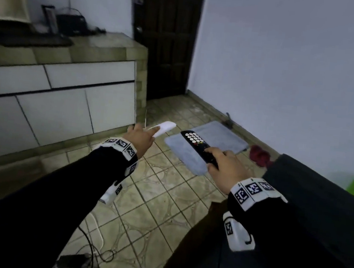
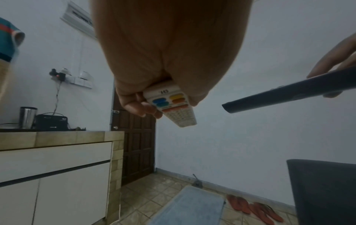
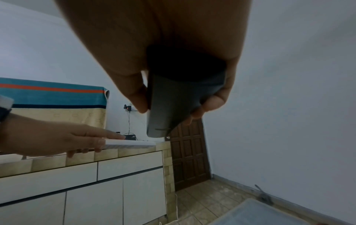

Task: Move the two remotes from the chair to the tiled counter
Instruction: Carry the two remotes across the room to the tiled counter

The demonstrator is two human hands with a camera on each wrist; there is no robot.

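Observation:
My left hand (image 1: 141, 138) grips a white remote (image 1: 164, 128) by its near end; the left wrist view shows its coloured buttons facing down (image 2: 173, 106). My right hand (image 1: 223, 164) holds a black remote (image 1: 199, 144) with white number keys facing up, its smooth back filling the right wrist view (image 3: 169, 105). Both remotes hang in the air over the floor, pointing away from me. The tiled counter (image 1: 106, 45) stands ahead and to the left, higher than both hands. The dark chair (image 1: 320, 196) is at my right.
On the counter's left part sit a black box with cables (image 1: 72, 22), a metal cup (image 2: 28, 117) and a cloth-covered item (image 3: 53, 100). White cabinet doors (image 1: 63, 106) run below. A blue mat (image 1: 205, 146), red slippers (image 2: 254, 210) and floor cables (image 1: 90, 254) lie on the tiles. A dark door (image 1: 165, 36) stands ahead.

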